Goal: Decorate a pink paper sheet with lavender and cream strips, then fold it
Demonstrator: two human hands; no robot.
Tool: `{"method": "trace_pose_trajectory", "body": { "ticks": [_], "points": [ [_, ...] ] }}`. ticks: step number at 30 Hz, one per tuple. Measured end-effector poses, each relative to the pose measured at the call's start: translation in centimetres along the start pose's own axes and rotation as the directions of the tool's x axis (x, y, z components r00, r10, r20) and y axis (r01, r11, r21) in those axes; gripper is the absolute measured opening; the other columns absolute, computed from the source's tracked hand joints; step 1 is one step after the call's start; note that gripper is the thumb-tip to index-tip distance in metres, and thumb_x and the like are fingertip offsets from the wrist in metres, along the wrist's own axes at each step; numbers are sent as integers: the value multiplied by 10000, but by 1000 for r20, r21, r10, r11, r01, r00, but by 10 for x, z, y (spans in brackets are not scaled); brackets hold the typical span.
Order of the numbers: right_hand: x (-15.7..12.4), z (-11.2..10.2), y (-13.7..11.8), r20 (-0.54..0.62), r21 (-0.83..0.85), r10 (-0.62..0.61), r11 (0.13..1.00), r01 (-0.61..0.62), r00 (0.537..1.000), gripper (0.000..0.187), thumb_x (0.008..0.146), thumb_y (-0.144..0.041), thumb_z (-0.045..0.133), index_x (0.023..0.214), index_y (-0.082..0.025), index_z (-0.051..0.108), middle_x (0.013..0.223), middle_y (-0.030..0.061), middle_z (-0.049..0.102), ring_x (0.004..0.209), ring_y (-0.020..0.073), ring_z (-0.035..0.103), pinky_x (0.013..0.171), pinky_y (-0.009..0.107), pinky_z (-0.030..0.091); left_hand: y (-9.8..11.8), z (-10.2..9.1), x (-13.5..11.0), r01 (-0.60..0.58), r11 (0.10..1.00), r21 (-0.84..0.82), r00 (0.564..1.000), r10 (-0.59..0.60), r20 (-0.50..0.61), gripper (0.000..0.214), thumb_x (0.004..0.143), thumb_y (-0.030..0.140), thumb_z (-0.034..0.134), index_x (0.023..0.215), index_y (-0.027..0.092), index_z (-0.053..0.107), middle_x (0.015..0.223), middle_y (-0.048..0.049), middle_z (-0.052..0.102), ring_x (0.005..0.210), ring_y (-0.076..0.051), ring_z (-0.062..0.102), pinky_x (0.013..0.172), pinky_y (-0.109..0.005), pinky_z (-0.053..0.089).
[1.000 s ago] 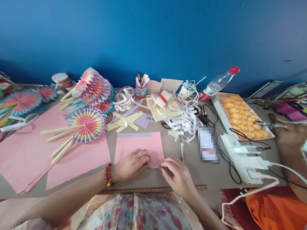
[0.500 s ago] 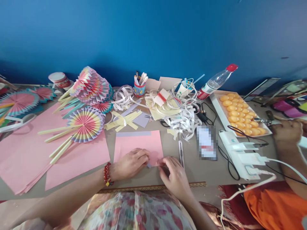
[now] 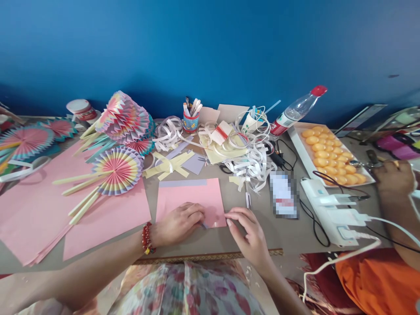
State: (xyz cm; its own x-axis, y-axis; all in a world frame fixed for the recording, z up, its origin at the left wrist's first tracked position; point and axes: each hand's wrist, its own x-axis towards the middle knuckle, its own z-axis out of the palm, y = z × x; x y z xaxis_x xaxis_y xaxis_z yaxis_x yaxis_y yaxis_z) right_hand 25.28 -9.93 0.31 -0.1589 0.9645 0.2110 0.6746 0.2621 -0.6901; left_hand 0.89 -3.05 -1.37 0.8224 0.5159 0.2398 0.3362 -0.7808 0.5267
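Observation:
A pink paper sheet [image 3: 187, 197] lies on the table, with a purple strip [image 3: 182, 183] along its far edge. My left hand [image 3: 180, 223], wearing a red beaded bracelet [image 3: 146, 238], presses on the sheet's near part with fingers curled together. A bit of purple shows beneath those fingertips. At the sheet's right edge, the thumb and forefinger of my right hand [image 3: 247, 232] come together on the paper. Beyond that hand lies a slim white cutter [image 3: 248, 200], partly hidden by it.
Pleated paper fans [image 3: 118, 171] and large pink sheets [image 3: 108, 232] cover the left. Paper strips [image 3: 254, 168], a pen cup [image 3: 190, 122] and a bottle [image 3: 290, 114] stand behind. To the right are a phone [image 3: 284, 195], a power strip [image 3: 324, 210] and another person's hand [image 3: 393, 177].
My right hand has shifted right and slightly up, from the sheet's near right corner to its right edge, covering more of the cutter. My left hand stays in place.

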Motion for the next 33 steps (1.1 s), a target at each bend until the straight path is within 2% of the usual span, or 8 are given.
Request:
{"method": "trace_pose_trajectory", "body": {
  "ticks": [4,6,11,16,19,24,28,33],
  "points": [
    [6,1,4,183,-134,-120,980,146,976,328,892,-91,465,1142,-235,620,1201,80,632,1116,255,547,957,435,447,0,-3,-1,19,996,-82,1000,-18,12,93,974,141,441,1021,177,512,1112,-77,612,1068,-194,564,960,-341,448],
    [7,3,7,222,-197,-143,962,188,964,395,875,-72,469,1194,-251,617,1227,61,635,1130,259,547,1005,470,421,-1,-5,-2,25,993,-114,999,-20,44,87,965,153,458,1011,182,526,1124,-75,600,1068,-192,559,968,-337,440],
    [6,5,12,218,-256,-148,945,203,965,464,870,-53,468,1244,-292,604,1208,31,649,1081,221,589,1041,460,408,-2,-6,-1,16,992,-125,995,-4,96,101,952,185,488,993,198,578,1154,-67,577,1084,-198,546,1007,-344,412],
    [6,7,1,177,-281,-85,950,133,981,326,867,-145,528,1163,-244,618,1193,60,637,1073,250,575,1047,477,386,-2,-6,-2,29,991,-128,995,-16,99,116,954,190,486,1037,190,566,1173,-76,573,1101,-202,536,1014,-346,408],
    [6,11,-7,156,-292,-33,953,78,987,309,832,-171,552,1134,-214,599,1192,80,619,1082,274,554,1041,488,379,-2,-5,-2,24,992,-123,994,-11,107,123,948,190,499,1057,191,556,1197,-76,563,1120,-206,527,1023,-351,401],
    [6,17,-9,100,-257,14,966,12,995,246,857,-178,531,1095,-216,582,1158,84,614,1102,278,536,1000,469,399,-2,-5,-4,15,993,-114,999,-9,52,139,950,173,485,1084,176,523,1186,-89,572,1130,-204,524,1018,-345,410],
    [6,16,-7,109,-229,18,973,8,994,234,857,-160,532,1075,-230,583,1168,69,615,1104,270,541,1024,476,378,0,-5,-1,-21,999,-34,997,23,71,234,954,170,473,1180,201,524,1174,-86,572,1110,-211,530,1003,-358,420],
    [6,13,-6,122,-219,11,976,16,992,273,841,-140,552,1096,-235,579,1187,63,615,1096,261,551,1017,461,389,6,-6,5,-47,994,94,989,33,145,256,940,144,468,1171,217,551,1170,-71,575,1095,-216,542,1004,-376,414]
  ]
}}
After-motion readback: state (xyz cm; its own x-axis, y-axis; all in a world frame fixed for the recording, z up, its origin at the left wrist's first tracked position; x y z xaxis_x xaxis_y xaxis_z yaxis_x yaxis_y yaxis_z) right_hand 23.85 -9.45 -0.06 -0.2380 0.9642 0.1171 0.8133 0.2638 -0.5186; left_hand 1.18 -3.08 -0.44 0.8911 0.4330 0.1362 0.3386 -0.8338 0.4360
